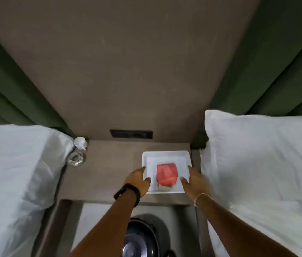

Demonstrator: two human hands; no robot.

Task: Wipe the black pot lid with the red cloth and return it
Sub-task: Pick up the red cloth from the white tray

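A folded red cloth (pixel 166 174) lies in a white square tray (pixel 165 153) on the right half of a brown bedside table (pixel 109 164). My left hand (pixel 139 179) grips the tray's left rim with the thumb inside the tray. On the opposite rim, my right hand (pixel 192 182) holds on the same way. Neither hand touches the cloth. The black pot lid (pixel 139 240), domed and shiny, sits low at the bottom of the view, under my left forearm and in front of the table.
White pillows flank the table, one on the left (pixel 16 164) and one on the right (pixel 257 154). A white cup (pixel 80 141) and a glass item (pixel 77 158) stand at the table's back left corner. A dark socket panel (pixel 131 134) is in the wall behind.
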